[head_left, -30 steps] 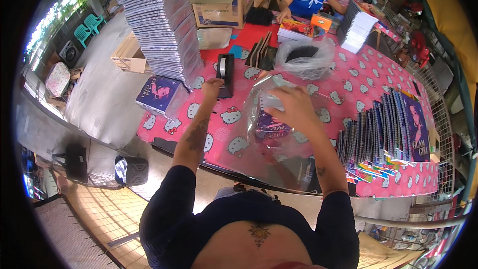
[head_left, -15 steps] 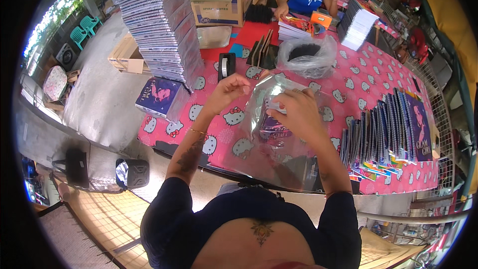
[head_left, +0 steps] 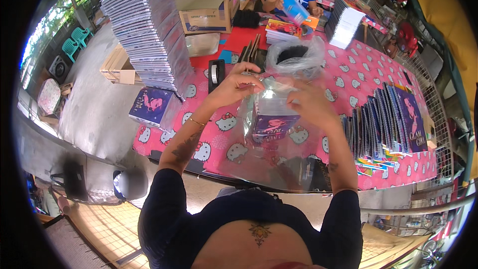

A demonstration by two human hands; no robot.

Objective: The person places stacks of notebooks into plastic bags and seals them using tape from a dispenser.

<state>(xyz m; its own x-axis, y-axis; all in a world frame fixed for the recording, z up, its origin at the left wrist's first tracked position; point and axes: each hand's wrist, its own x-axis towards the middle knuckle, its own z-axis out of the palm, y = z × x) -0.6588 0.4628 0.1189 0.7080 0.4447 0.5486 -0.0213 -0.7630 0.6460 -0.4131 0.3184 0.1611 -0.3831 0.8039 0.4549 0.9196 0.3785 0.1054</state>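
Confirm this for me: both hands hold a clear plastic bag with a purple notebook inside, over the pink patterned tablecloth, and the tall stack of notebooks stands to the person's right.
One detail is wrong. In the head view the tall stack of notebooks stands to the person's left, not right. The rest holds: the left hand and right hand hold the clear plastic bag with a purple notebook inside, over the pink patterned tablecloth.

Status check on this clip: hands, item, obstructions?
Left hand and right hand pinch top of clear plastic bag. Purple notebook inside. Black tape dispenser beside left hand.
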